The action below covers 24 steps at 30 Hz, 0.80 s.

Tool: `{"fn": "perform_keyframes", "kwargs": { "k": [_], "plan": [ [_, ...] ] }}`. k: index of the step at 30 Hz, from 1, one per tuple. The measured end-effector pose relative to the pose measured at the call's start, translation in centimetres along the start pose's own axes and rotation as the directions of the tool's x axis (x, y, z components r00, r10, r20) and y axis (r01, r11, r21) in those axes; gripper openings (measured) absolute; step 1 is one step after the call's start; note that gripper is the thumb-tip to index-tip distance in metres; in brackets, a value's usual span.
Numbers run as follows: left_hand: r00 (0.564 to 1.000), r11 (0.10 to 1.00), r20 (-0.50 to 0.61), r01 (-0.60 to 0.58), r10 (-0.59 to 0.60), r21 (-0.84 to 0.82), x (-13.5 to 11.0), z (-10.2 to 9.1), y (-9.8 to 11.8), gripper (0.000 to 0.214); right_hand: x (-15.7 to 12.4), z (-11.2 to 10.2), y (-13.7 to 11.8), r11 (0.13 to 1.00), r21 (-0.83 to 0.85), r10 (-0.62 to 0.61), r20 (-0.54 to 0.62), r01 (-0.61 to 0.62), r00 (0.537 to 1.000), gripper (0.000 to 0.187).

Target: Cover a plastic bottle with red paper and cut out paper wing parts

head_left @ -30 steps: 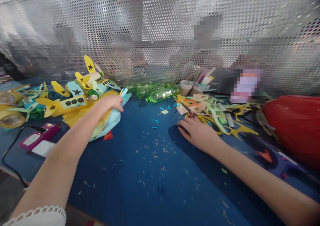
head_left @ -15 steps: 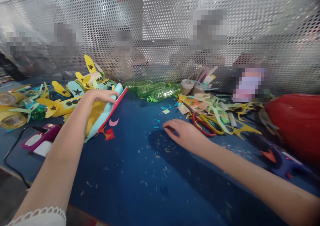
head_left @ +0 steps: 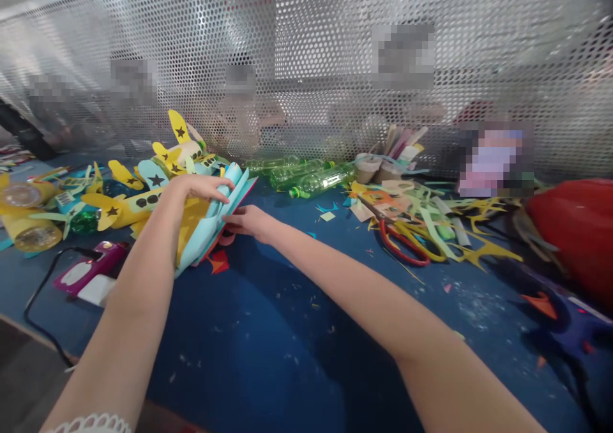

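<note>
A stack of coloured paper sheets lies left of the middle, with light blue paper [head_left: 200, 239] curled over on top and yellow and red sheets around it. My left hand [head_left: 204, 187] lies over the curled upper part, its fingers bent round the light blue paper. From the right, my right hand [head_left: 249, 222] pinches the stack's right edge between thumb and fingers. How many sheets it grips I cannot make out. Red paper scraps [head_left: 220, 262] lie just below the stack.
Yellow bottle planes [head_left: 127, 211] crowd the left, behind a purple power strip [head_left: 98, 267]. Green plastic bottles [head_left: 323, 179] lie at the back by a perforated metal screen [head_left: 306, 50]. Red-handled scissors [head_left: 405, 254], paper offcuts [head_left: 431, 219] and a blue glue gun [head_left: 567, 331] are at right.
My right hand has moved left from the bare table to the paper stack's edge and taken hold. The light blue paper there now stands lifted. My left hand stays on the stack.
</note>
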<state>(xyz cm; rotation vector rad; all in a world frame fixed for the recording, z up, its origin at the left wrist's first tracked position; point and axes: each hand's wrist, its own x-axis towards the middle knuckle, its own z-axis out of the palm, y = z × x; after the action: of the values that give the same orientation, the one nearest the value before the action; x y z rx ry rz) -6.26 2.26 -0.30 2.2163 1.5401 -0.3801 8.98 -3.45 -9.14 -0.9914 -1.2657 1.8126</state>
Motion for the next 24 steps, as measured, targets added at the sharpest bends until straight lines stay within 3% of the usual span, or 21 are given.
{"fn": "perform_keyframes", "kwargs": {
  "k": [7, 13, 24],
  "plan": [
    [0.998, 0.995, -0.009, 0.056, -0.055, 0.084, 0.3, -0.3, 1.1, 0.065, 0.1, 0.1, 1.4, 0.996, 0.089, -0.013, -0.076, 0.020, 0.997, 0.018],
    [0.998, 0.979, -0.027, 0.055, -0.051, 0.195, 1.1, -0.2, 2.0, 0.075, 0.4, -0.3, 1.6, 0.995, 0.093, -0.033, -0.103, 0.043, 0.994, 0.025],
    [0.999, 0.980, -0.018, 0.048, -0.045, 0.194, 1.1, 0.0, 1.7, 0.067, -1.1, -1.4, 0.0, 0.995, -0.079, -0.069, -0.053, 0.064, 0.996, 0.022]
  ]
}}
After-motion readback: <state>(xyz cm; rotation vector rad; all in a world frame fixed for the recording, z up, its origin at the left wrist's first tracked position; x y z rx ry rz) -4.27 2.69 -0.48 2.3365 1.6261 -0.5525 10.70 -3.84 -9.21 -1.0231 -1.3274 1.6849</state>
